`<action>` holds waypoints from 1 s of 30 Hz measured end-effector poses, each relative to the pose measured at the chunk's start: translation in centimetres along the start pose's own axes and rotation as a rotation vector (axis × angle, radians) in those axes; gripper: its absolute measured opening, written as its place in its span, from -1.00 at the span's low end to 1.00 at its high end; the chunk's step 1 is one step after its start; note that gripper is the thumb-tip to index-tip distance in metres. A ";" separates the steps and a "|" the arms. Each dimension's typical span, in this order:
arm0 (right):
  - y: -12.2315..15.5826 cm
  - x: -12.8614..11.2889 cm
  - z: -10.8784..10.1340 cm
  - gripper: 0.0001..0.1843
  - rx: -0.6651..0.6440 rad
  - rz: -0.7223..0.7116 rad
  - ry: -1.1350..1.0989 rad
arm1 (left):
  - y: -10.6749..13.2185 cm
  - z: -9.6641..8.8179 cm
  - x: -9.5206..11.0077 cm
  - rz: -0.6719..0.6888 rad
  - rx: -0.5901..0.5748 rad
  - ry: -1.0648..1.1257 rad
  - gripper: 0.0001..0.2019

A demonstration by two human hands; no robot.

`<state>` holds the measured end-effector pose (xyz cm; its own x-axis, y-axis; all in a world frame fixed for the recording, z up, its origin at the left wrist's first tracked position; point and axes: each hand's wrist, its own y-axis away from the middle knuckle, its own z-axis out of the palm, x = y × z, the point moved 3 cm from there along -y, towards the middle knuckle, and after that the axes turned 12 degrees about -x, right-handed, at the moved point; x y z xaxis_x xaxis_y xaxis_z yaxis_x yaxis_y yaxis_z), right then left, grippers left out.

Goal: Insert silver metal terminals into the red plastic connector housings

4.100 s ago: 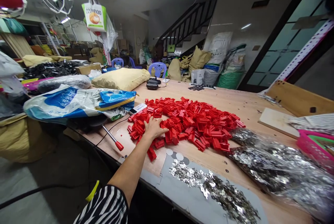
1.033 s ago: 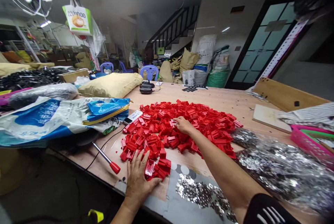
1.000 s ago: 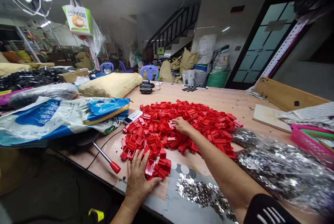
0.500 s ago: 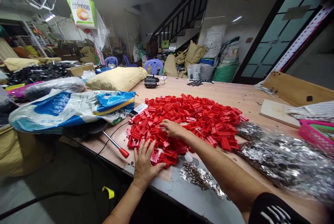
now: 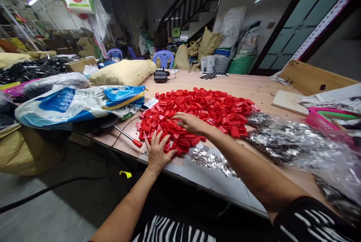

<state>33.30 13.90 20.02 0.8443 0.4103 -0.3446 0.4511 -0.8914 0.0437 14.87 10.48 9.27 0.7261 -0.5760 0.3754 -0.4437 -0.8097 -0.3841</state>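
Observation:
A broad heap of small red plastic housings [image 5: 208, 108] covers the middle of the table. At the heap's near left edge my left hand [image 5: 158, 152] is spread, its fingertips touching the nearest housings. My right hand [image 5: 191, 123] reaches over the heap with its fingers stretched out and slightly apart; I see nothing held in it. Small shiny metal pieces [image 5: 210, 159] lie in a loose pile below my right forearm. Left of my left hand is a metal rod with a red handle [image 5: 135, 142].
On the right lie clear plastic bags of shiny metal parts [image 5: 284, 136] and a pink basket [image 5: 318, 121]. A blue and white sack [image 5: 64, 103] and a tan sack [image 5: 124, 72] occupy the left. A phone-like white device [image 5: 149, 104] touches the heap's left side.
The view has shifted, so the table sits higher in the picture. My right hand's fingers have straightened from a bent, closed pose near a thin metallic piece. My left hand stays spread by the heap.

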 end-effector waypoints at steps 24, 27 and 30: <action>24.2 -2.0 11.7 -0.84 0.314 0.837 -0.084 | 3.5 0.1 0.2 0.262 0.044 -0.007 -0.81; 22.7 -2.1 11.5 -0.82 0.313 0.871 -0.011 | 3.8 0.3 -0.1 0.284 0.075 0.009 -0.86; 21.7 -2.0 11.4 -0.84 0.286 0.867 0.023 | 4.0 0.5 -0.5 0.314 0.077 0.043 -0.88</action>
<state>38.11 -8.40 10.96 0.8609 -0.4247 -0.2801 -0.4306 -0.9015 0.0435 12.94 7.57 7.12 0.5367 -0.8019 0.2626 -0.6004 -0.5816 -0.5488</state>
